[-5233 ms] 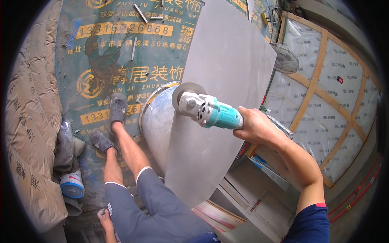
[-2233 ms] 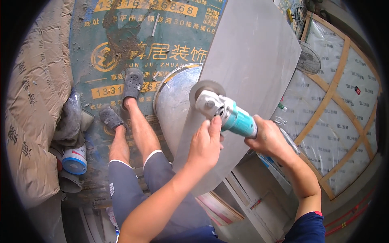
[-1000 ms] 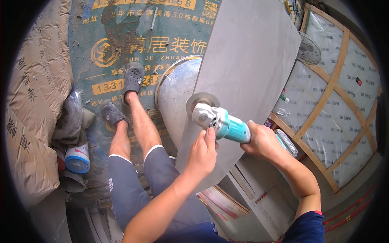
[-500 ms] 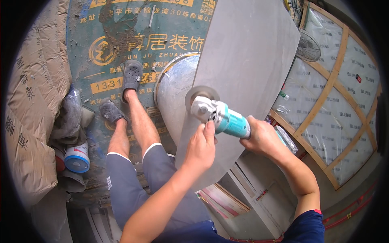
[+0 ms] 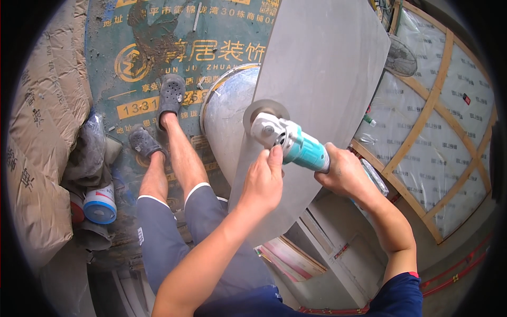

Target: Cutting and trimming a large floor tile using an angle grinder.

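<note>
The right hand grips the angle grinder at its rear, the left hand near its head, the disc at the edge of the grey slab

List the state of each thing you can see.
Angle grinder: held; on or off unclear
Left hand: closed at grinder's head, grip partly hidden
Right hand: closed around grinder's rear body
Grey slab: partly hiding round container
Disc: overlapping slab's left edge in view; spin unclear
Fan: running or not, unclear
Clogs: worn
</note>
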Available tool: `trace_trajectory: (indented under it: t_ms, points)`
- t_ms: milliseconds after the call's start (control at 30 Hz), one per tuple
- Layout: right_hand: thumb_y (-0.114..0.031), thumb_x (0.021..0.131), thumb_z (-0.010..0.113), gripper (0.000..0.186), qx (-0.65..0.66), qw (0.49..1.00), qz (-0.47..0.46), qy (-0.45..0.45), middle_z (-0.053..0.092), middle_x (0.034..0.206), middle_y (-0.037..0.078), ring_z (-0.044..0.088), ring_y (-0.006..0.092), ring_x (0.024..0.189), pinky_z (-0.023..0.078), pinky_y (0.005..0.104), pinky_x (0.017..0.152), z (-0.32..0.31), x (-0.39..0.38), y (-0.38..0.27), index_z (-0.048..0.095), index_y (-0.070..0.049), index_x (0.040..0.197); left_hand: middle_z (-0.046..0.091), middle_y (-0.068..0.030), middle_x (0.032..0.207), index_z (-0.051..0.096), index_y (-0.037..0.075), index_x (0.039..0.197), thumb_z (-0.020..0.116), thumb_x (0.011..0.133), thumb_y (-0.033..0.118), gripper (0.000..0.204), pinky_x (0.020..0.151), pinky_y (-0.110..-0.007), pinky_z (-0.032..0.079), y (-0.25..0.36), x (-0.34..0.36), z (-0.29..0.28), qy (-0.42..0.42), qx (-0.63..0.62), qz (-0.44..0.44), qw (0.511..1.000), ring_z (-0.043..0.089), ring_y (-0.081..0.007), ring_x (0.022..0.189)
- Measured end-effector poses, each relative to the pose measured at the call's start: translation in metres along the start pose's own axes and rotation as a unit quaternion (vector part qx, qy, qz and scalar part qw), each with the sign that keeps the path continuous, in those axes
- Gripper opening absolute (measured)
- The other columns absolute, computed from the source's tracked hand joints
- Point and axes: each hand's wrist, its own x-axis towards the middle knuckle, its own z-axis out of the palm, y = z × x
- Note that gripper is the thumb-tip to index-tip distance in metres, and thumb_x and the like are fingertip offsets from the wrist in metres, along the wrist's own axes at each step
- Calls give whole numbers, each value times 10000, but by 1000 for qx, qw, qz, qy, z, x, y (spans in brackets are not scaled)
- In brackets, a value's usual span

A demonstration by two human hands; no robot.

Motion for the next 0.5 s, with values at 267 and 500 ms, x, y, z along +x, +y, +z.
trace_trajectory:
  t_ms: [267, 500]
  points:
    - [-221, 766, 733, 338, -50, 997, -47, -26, 693, 866, 240, 686, 456, 838, 562, 538, 759, 23, -13, 2, 547, 0, 942, 655, -173, 775, 576, -6, 962, 294, 1112, 469, 573, 742, -499, 484, -17, -32, 1, -3, -50, -46, 998, 659, -391, 781]
    - [-216, 764, 744, 339, -3, 1000, 2, 13, 693, 877, 257, 679, 462, 867, 545, 537, 796, 3, -1, -3, 584, 12, 958, 632, -105, 736, 582, -16, 993, 285, 1115, 505, 611, 634, -368, 494, 5, 4, -6, 4, 4, 21, 1000, 598, -212, 604]
